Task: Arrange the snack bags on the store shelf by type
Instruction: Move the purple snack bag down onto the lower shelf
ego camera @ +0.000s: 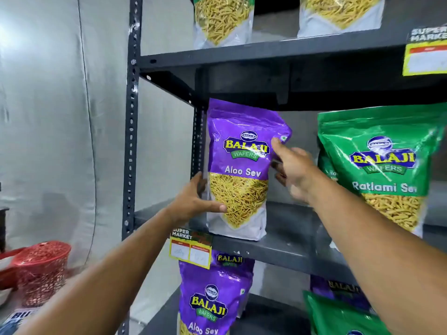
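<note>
Both hands are on one purple Aloo Sev bag (238, 170): the left hand (193, 201) clasps its lower left edge, thumb across the front, and the right hand (294, 170) — blurred — touches its upper right edge, fingers loosely spread. The glossy pouch stands upright, label outward, on the dark metal shelf (287, 245). Right of the right hand stands a green Ratlami Sev bag (384, 165). Beyond the left hand hangs a grey sheet (48, 117); below it is a red mesh basket (41, 269).
</note>
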